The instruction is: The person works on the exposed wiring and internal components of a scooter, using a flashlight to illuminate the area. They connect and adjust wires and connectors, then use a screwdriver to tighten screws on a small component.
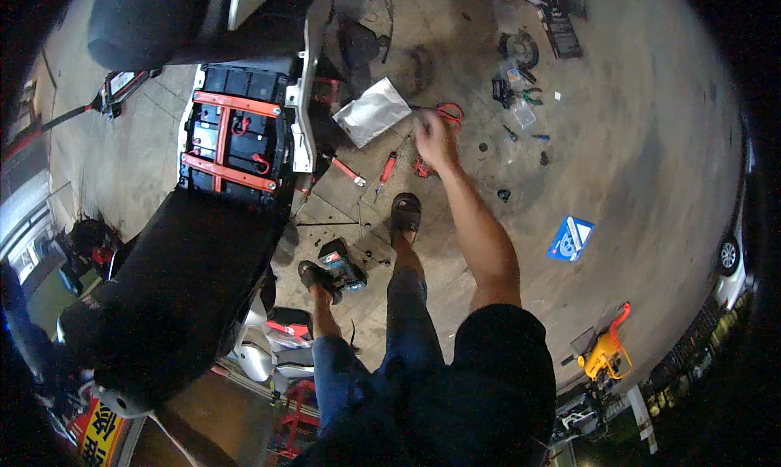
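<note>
At left I see the left forearm (194,444) near the black seat (195,264); its fingers I cannot make out. The silver bag (373,113) is ahead of the red-handled screwdriver (389,168); a careless sideways pull could, I think, disturb it. The right arm (484,231) stretches forward, the right hand (437,143) blurred beside the bag's corner; whether its fingers pinch, I cannot tell.
</note>
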Demonstrator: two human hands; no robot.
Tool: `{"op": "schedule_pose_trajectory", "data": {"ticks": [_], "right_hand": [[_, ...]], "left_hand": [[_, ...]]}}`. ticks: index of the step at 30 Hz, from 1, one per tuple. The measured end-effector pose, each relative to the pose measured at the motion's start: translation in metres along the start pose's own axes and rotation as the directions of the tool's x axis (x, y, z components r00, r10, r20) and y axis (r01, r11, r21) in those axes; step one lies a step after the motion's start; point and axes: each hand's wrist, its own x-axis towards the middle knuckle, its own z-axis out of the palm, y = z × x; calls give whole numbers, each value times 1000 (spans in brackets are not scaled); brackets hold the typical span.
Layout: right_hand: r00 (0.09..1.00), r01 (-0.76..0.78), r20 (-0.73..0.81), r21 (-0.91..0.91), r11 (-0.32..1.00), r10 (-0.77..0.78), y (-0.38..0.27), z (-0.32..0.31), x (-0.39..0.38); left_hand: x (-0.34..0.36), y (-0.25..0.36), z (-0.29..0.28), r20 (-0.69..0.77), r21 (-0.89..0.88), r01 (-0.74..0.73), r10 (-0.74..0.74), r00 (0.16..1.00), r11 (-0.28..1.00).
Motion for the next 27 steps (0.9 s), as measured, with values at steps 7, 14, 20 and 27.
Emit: {"op": "schedule_pose_trajectory", "data": {"ticks": [7,14,20,27], "right_hand": [[724,-248,416,-587,770,550,271,-32,-301],[692,-250,543,-438,863,476,296,1,-323],[830,-227,403,-388,893,386,267,82,-251],[736,-26,609,-413,911,297,265,225,-275]], "left_hand": [[-127,157,25,-89,-79,-269,262,961,960],[-315,302,121,592,-476,-2,322,739,879],[-427,332,207,934,-273,323,170,314,906],[-474,255,307,988,-46,328,-5,153,943]]}}
